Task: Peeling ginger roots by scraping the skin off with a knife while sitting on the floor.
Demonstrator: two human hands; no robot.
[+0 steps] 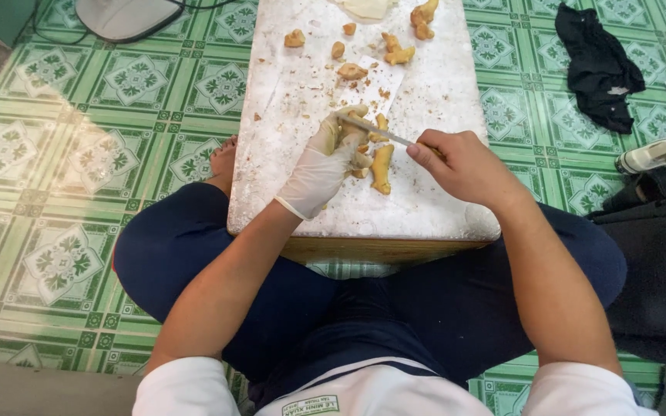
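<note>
White-gloved left hand point(324, 166): fingers clamped on knobbly tan ginger root point(380, 166). Bare right hand point(456, 163): fingers closed around thin steel knife point(375, 129). White floury worktop point(425, 208) edge just below.

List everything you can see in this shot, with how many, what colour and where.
white board: one, low, on the green patterned tile floor
ginger pieces: several, tan, scattered over the board, some by the hands
knife: one, silver blade, over the board
black cloth: one, floor, upper right
black bag: one, right edge
white fan base: one, top left
left hand: white glove, gripping a ginger piece
right hand: bare, closed on the knife handle
</note>
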